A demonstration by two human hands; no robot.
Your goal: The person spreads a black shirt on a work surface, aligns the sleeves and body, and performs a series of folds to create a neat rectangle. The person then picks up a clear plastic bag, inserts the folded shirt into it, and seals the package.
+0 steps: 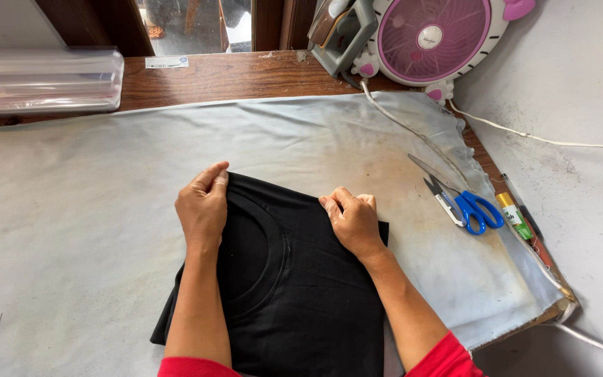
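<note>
The left hand (202, 208) and right hand (352, 222) each pinch the far edge of the folded black shirt (294, 293), whose length runs back toward the person.

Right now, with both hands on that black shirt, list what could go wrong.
1. The left hand and right hand pinch only the far edge of the black shirt, so the fold may slip askew.
2. The blue scissors lie open-bladed close by.
3. The iron has its cord trailing across the cloth; it could snag.

Bare forearms, red sleeves (448, 357) pushed above the elbows.
</note>
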